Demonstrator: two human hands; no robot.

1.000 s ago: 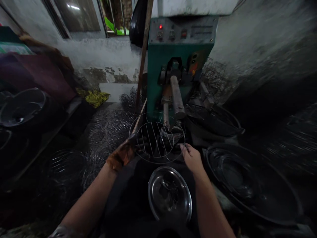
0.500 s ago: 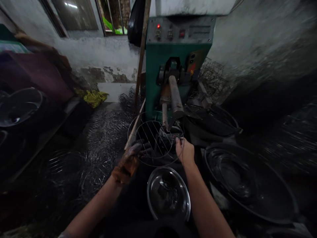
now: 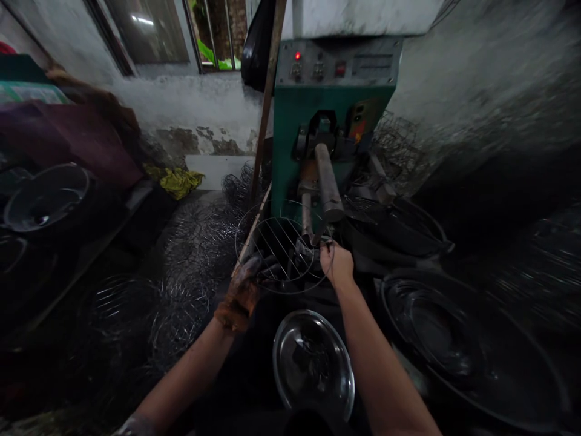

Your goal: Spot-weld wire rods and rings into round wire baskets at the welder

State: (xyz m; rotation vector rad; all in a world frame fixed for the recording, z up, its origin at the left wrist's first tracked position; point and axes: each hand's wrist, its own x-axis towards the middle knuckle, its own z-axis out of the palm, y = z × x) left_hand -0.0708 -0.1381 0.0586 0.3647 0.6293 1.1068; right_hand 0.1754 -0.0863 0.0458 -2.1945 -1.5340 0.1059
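Seemingly, the work is partway: the rack (image 3: 284, 248) has bars across its inner ring, but whether its outer ring is fully joined is too dim to tell. It sits before the machine (image 3: 293, 103), near the rods (image 3: 327, 181). The right hand (image 3: 336, 261) pinches its right side; the gloved left hand (image 3: 249, 278) spreads fingers at its near left, grip unclear. Small pieces (image 3: 313, 354) lie in the bowl (image 3: 276, 357).

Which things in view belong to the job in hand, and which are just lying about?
Likely part of the job:
round wire rack, between the left hand and right hand
green machine behind it
steel bowl below it
wire heap at left, less certainly

Apparently just lying about:
yellow cloth
black bag, hanging
brown pole, tilted
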